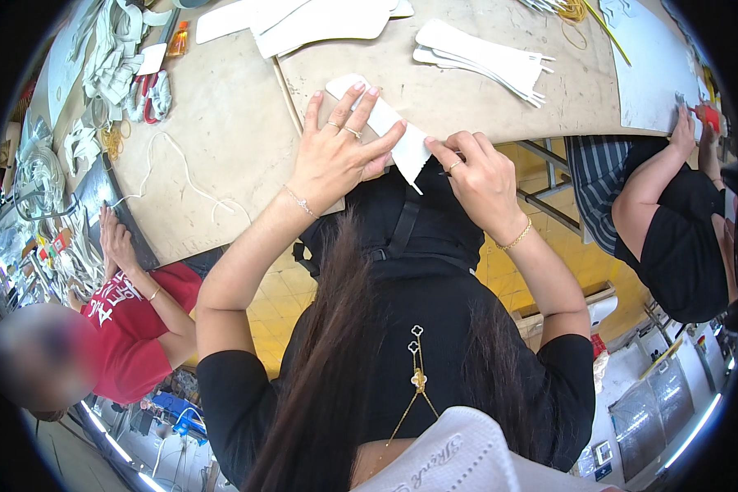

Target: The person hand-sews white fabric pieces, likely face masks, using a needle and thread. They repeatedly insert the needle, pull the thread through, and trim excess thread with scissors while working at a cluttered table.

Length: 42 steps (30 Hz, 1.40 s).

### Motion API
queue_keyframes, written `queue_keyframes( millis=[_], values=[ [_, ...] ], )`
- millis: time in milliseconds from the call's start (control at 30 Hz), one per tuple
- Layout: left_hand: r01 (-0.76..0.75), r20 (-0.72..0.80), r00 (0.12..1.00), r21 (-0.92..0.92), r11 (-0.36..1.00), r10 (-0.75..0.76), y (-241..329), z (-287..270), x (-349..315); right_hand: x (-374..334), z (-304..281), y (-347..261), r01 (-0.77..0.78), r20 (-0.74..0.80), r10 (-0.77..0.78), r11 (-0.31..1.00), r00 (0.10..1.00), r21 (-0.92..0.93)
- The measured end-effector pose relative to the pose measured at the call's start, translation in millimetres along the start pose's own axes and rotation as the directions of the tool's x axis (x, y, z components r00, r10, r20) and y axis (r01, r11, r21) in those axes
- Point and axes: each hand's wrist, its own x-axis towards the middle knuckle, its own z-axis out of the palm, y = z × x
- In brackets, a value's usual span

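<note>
With left hand (pixel 332 156) spread, pressing a white strip (pixel 410 156) onto the table (pixel 230 98), with the lower end past the near edge; with right hand (pixel 480 176), pinching at its right side. Beyond, toward upper right: stacked white pieces (pixel 480 61).

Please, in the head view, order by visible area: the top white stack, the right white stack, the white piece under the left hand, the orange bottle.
1. Top white stack
2. Right white stack
3. White piece, partly covered
4. Orange bottle

Yellow tiled floor (pixel 541 279); broad tan worktable (pixel 221 94); bright tube lights (pixel 694 431).
</note>
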Motion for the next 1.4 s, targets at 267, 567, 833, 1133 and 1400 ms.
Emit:
queue_keyframes(
  millis=[267,567,833,1133,1400],
  values=[
    [0.011,0.004,1.0,0.0,1.0,-0.011,2,-1,4,-12,-5,-1,-0.028,0.05,0.03,0.999,0.998,-0.046],
    [-0.01,-0.06,0.998,-0.117,0.993,0.003,15,-15,19,-26,-30,-10,-0.608,0.232,0.578,0.79,0.782,0.084],
    [0.106,0.178,0.984,-0.474,0.874,-0.022,3,-45,28,-24,-13,-33,-0.491,0.111,0.491,0.777,0.864,0.393],
    [0.384,0.393,0.906,-0.611,0.692,-0.155,4,-72,19,-16,-12,-44,-0.455,0.054,0.494,0.747,0.868,0.485],
    [0.419,0.397,0.902,-0.702,0.575,-0.172,10,-68,18,-7,-15,-35,-0.44,-0.009,0.547,0.682,0.837,0.584]
  ],
)
